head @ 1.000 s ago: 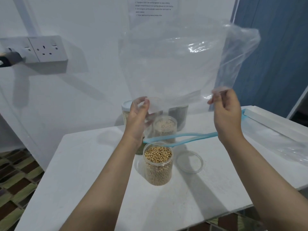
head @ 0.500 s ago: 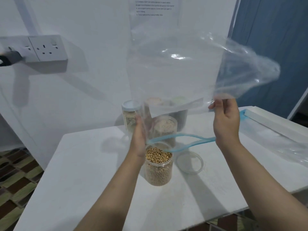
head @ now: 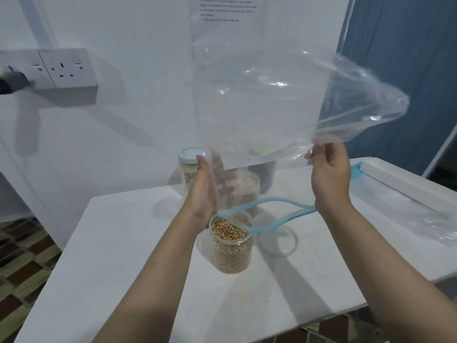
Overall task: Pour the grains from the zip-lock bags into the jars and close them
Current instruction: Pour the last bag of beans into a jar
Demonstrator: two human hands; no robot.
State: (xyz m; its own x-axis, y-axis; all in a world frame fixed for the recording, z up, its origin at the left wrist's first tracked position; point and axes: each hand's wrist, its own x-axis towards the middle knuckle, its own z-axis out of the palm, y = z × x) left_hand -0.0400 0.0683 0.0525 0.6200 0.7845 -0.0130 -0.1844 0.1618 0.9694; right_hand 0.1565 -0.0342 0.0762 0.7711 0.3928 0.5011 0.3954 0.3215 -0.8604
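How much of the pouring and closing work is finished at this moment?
Done: the front jar is full of beans, and the upturned bag looks empty. In hand: the right hand pinches the bag; the left hand lies flat against it. Left: the clear lid lies beside the open jar.

A white table (head: pixel 123 268) stands against a pale white wall (head: pixel 138 107). On the wall at the left sits a white double socket (head: pixel 66 68) with a plug in its left outlet, and a printed paper sheet (head: pixel 225 11) hangs higher up. To the right is a blue panelled surface (head: pixel 408 58). The floor (head: pixel 22 256) shows brown and green patterned tiles
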